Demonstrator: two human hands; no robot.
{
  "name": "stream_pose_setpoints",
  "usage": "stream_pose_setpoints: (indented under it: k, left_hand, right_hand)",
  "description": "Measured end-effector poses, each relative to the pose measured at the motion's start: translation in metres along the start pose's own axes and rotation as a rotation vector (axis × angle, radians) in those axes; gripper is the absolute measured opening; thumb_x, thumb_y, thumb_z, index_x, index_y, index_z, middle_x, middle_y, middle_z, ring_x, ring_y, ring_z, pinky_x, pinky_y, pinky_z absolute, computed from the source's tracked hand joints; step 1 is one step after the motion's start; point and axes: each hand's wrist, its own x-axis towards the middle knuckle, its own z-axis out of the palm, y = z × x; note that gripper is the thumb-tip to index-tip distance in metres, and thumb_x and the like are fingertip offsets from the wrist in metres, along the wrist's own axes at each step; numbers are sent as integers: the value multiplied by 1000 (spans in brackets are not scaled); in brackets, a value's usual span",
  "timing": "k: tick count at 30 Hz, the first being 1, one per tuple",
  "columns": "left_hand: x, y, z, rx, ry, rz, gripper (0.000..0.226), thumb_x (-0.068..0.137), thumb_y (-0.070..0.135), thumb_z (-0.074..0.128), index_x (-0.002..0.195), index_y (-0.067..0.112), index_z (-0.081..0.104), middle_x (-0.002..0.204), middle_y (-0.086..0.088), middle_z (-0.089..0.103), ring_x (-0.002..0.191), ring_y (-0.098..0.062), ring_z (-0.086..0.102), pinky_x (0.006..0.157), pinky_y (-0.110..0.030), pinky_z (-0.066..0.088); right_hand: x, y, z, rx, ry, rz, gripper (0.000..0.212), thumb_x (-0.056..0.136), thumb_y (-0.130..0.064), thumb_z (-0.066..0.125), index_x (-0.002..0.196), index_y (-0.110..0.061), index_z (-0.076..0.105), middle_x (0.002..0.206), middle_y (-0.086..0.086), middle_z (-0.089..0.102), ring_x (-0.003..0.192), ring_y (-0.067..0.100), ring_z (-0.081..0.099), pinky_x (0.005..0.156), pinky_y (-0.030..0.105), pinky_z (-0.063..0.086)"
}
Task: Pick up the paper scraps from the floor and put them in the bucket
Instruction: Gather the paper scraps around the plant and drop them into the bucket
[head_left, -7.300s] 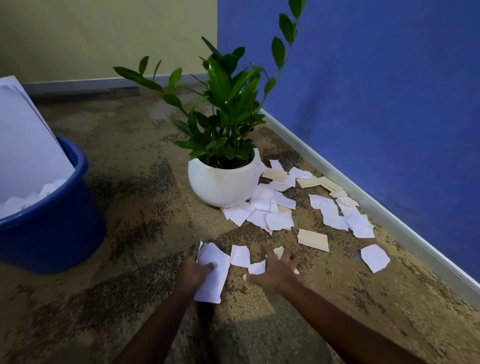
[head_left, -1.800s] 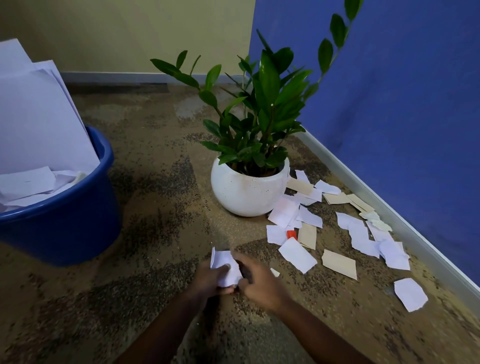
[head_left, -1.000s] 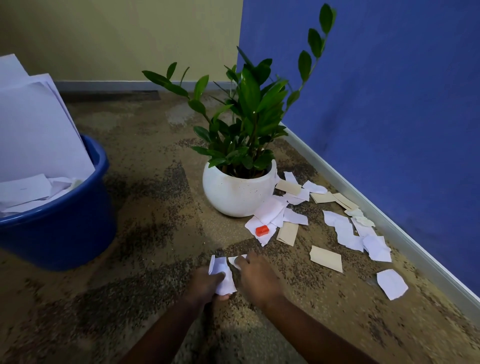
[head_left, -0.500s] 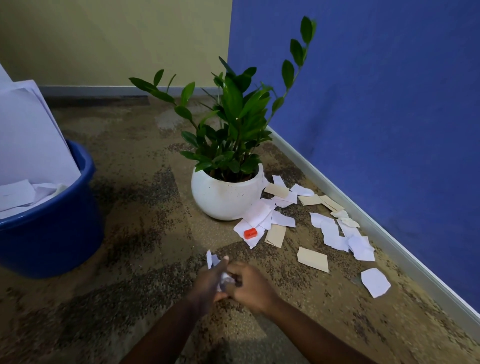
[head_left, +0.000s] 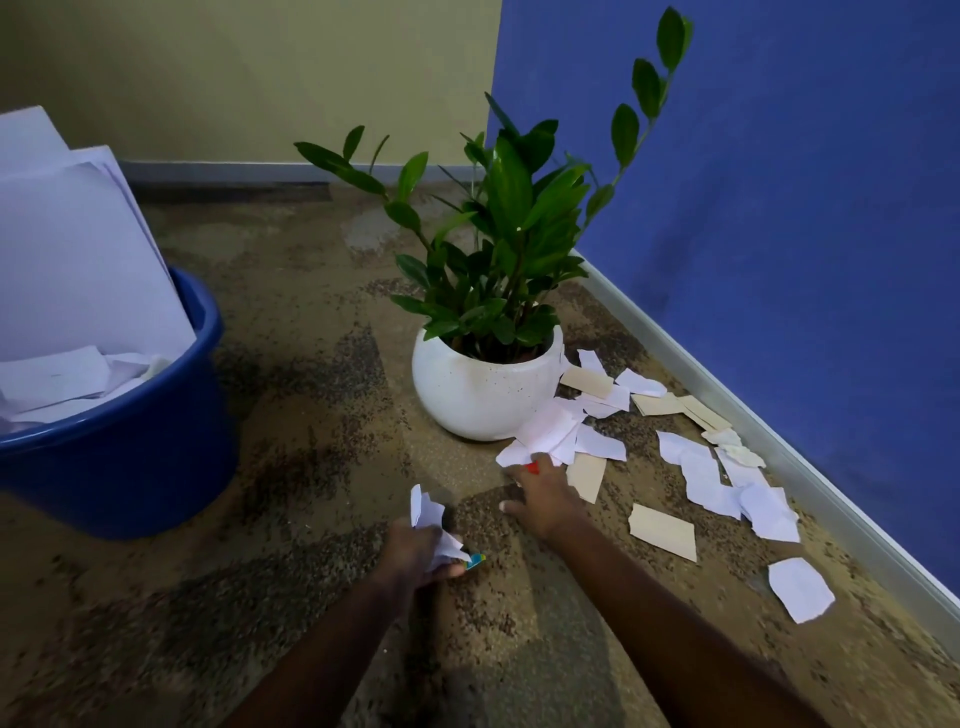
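Note:
My left hand (head_left: 415, 551) grips a crumpled bunch of white scraps (head_left: 434, 525) low over the floor, with a small coloured bit at its fingertips. My right hand (head_left: 540, 499) lies flat on the floor, fingers spread, its fingertips on the near edge of the white scrap pile (head_left: 550, 431) and a small red piece (head_left: 532, 467). Several white and tan scraps (head_left: 711, 483) lie scattered toward the blue wall. The blue bucket (head_left: 130, 447) stands at the left, holding white sheets and scraps.
A white pot with a green plant (head_left: 485, 392) stands just behind the scrap pile, leaves spreading over it. A grey skirting (head_left: 810, 467) runs along the blue wall on the right. Speckled floor lies between my hands and the bucket.
My right hand left the bunch and reached forward to the pile by the pot. My left hand now holds the crumpled scraps alone.

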Motion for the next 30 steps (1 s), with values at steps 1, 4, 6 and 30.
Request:
stream_pose_setpoints:
  k: [1,4,6,30]
  left_hand:
    - [0,0,-3,-5,4,-1,39,95,-7,40,132,-19,38,76,-15,55,63,-25,52,31,-17,47]
    - [-1,3,-13,-23,11,5,39,95,-7,38,133,-16,36,74,-14,52,63,-24,51,31,-18,48]
    - [-3,7,-19,-34,12,16,39,96,-6,37,133,-16,36,75,-15,51,64,-24,51,32,-19,48]
    - [-86,195,-179,-568,418,555,33,96,-3,37,129,3,39,108,-18,49,66,-25,57,52,-28,57]
  right_hand:
    - [0,-1,2,-3,29,-7,44,94,-21,51,137,-21,43,145,12,30,131,31,34,105,39,37]
    - [-7,-2,8,-16,71,-40,39,93,-2,42,128,-16,49,131,12,39,121,30,39,97,36,41]
    - [-14,-2,10,36,73,-53,34,88,-1,48,117,-19,54,123,12,44,114,28,44,91,34,43]
    - [-17,-316,-93,1006,-29,-314,37,84,-4,64,120,-7,56,101,12,60,82,23,60,57,20,53]
